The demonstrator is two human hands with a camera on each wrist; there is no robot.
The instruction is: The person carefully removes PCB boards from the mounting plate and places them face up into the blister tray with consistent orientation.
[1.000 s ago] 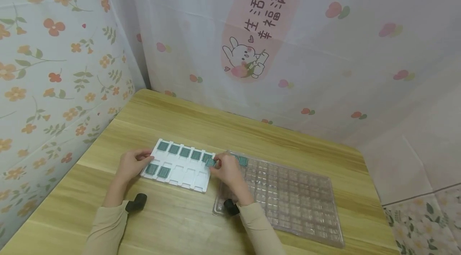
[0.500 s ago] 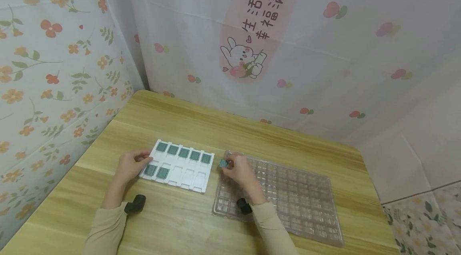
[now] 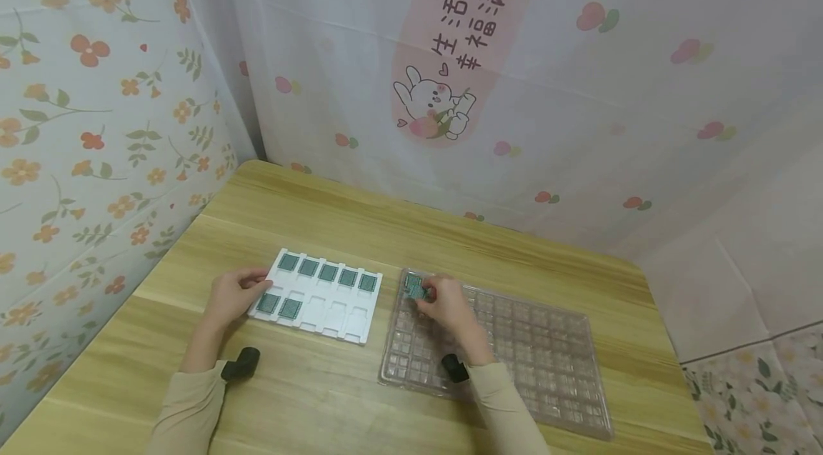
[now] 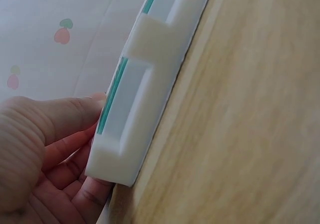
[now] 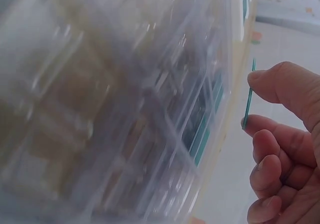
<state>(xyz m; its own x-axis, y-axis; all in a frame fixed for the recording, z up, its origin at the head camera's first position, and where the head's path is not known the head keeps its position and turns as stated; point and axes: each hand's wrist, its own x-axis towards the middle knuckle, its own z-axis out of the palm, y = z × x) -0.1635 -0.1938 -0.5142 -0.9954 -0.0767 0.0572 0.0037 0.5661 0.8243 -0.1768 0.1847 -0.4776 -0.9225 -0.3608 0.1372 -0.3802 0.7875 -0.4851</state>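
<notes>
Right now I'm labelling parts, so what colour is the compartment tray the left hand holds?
The compartment tray is white, seen best in the head view.

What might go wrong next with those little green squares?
The right hand pinches the held square by thumb and fingertip, so it might slip and drop. It's close to another square in the clear tray and may bump it. The left hand holds one end of the white tray; a jerk might jolt the seven squares in it.
</notes>
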